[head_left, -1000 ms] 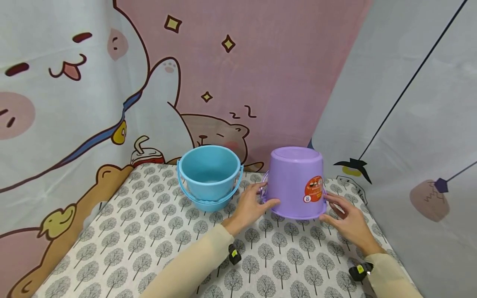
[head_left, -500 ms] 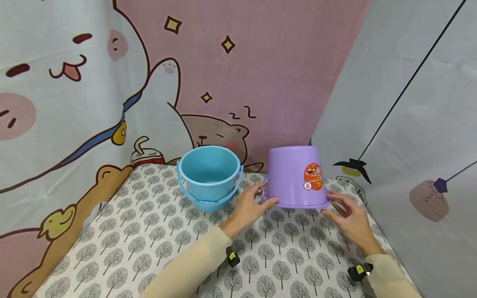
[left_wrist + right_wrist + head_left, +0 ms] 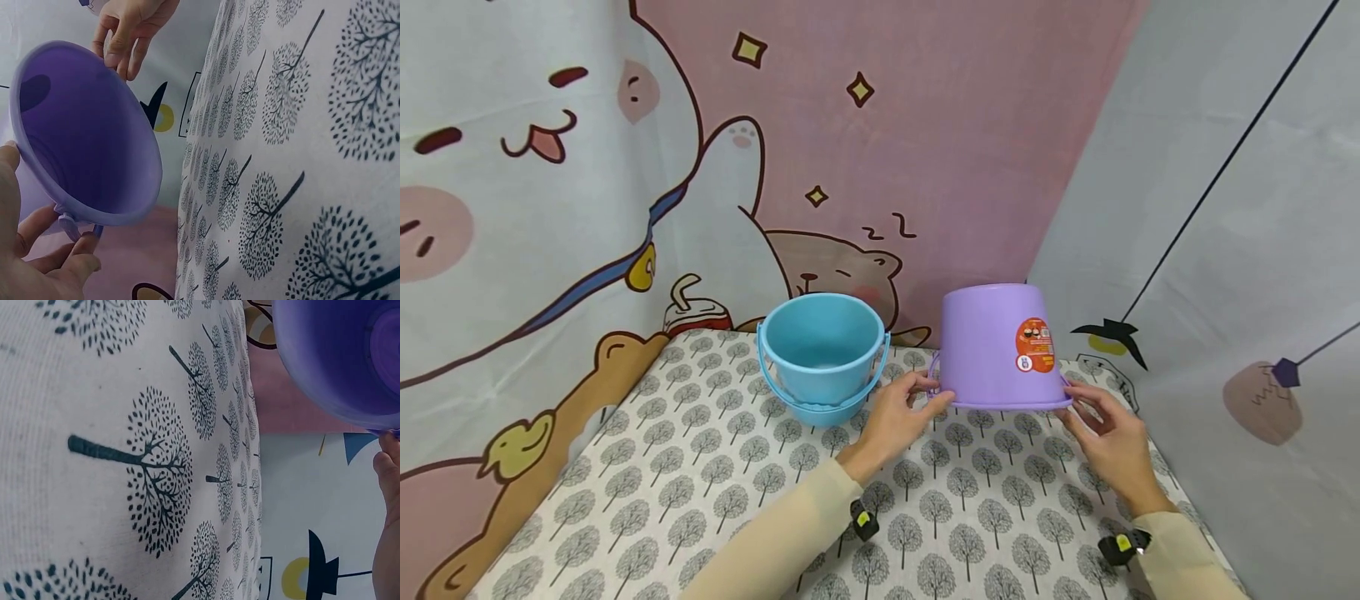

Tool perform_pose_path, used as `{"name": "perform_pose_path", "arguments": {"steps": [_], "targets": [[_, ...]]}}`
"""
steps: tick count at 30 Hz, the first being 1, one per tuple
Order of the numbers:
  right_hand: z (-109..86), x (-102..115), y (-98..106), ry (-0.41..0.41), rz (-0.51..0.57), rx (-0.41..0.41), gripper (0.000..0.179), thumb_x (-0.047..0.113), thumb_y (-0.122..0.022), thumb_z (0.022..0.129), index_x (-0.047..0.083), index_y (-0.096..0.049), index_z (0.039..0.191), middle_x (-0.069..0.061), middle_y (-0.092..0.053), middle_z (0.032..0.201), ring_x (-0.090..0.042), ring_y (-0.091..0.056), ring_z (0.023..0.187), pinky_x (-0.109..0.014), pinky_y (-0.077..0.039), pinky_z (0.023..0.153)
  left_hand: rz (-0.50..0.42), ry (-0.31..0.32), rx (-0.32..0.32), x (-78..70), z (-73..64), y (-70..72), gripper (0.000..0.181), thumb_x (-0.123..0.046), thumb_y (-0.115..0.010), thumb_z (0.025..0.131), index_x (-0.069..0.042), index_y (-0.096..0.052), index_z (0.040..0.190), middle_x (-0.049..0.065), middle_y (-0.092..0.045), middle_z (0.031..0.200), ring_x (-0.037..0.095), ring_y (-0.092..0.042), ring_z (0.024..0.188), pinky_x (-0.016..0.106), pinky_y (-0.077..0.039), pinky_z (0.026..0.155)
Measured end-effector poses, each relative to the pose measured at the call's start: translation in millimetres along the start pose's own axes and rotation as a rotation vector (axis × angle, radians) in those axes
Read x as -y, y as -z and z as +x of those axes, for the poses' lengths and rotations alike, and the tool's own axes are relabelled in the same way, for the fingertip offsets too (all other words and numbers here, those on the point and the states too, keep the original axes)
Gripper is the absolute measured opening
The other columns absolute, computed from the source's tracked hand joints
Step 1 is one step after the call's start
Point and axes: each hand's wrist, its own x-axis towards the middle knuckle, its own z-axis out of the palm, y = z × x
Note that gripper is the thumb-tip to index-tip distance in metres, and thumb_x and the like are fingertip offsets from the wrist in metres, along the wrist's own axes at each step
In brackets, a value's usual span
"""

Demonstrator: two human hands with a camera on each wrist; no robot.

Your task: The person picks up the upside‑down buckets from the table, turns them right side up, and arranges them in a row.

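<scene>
A purple bucket is held upside down above the table, its mouth facing down and a little toward me. An orange sticker is on its side. My left hand grips the rim on the left, by the handle joint, with the thumb on the bucket's wall. On the right, my right hand pinches the rim between thumb and fingers. The bucket's hollow inside shows in the left wrist view, and nothing is seen in it. Only an edge of the right hand shows in the right wrist view.
Left of the purple bucket stands a light blue bucket, nested in another light blue bucket, handles hanging down in front. The table has a tree-print cloth. A cartoon-print curtain closes off the back and sides.
The purple bucket has risen and tipped, so its base no longer shows and its rim sits higher. Both hands hold on at the rim throughout. The blue buckets stay put.
</scene>
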Motion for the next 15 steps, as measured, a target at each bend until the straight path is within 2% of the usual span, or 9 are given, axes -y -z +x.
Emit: {"name": "perform_pose_path", "arguments": {"steps": [2,5,8,11,15], "targets": [[-0.3,-0.1,-0.6,0.006,-0.002,-0.008,0.05,-0.025,-0.081,0.095,-0.003,-0.077,0.139,-0.016,-0.074,0.153,0.007,-0.069,0.143,-0.022,-0.06,0.113,0.009,0.011,-0.008,0.1,-0.2,0.7,0.053,-0.069,-0.079,0.105,-0.025,-0.081,0.135,0.009,-0.075,0.159,0.023,-0.071,0.115,0.044,-0.065,0.097],[-0.8,-0.7,-1.2,0.012,-0.004,-0.019,0.048,-0.025,-0.079,0.096,-0.004,-0.077,0.139,0.006,-0.073,0.153,0.006,-0.069,0.143,-0.023,-0.061,0.112,0.005,0.022,-0.018,1.2,-0.7,1.6,0.046,-0.068,-0.08,0.104,-0.028,-0.083,0.128,0.007,-0.074,0.16,0.019,-0.065,0.104,0.034,-0.058,0.088],[-0.8,-1.1,-1.8,0.028,-0.018,-0.033,0.046,-0.026,-0.078,0.096,-0.005,-0.077,0.137,0.021,-0.07,0.152,0.008,-0.07,0.141,-0.02,-0.062,0.11,0.0,0.0,-0.025,3.4,-0.7,2.1,0.041,-0.065,-0.081,0.106,-0.028,-0.083,0.124,0.005,-0.072,0.166,0.019,-0.067,0.106,0.032,-0.059,0.091],[-0.4,-0.3,-2.4,0.044,-0.033,-0.049,0.043,-0.026,-0.076,0.097,-0.006,-0.078,0.135,0.025,-0.069,0.151,0.01,-0.07,0.139,-0.016,-0.062,0.107,-0.01,-0.028,-0.026,5.8,-0.7,2.6,0.037,-0.061,-0.081,0.107,-0.026,-0.083,0.121,0.005,-0.072,0.165,0.024,-0.071,0.111,0.033,-0.062,0.094],[0.7,2.2,-3.2,0.055,-0.058,-0.069,0.041,-0.025,-0.076,0.099,-0.005,-0.08,0.134,0.023,-0.071,0.15,0.011,-0.07,0.138,-0.014,-0.062,0.106,-0.045,-0.057,-0.027,6.7,-1.1,3.9,0.035,-0.056,-0.082,0.108,-0.024,-0.083,0.121,0.007,-0.073,0.163,0.026,-0.073,0.138,0.037,-0.067,0.11]]}}
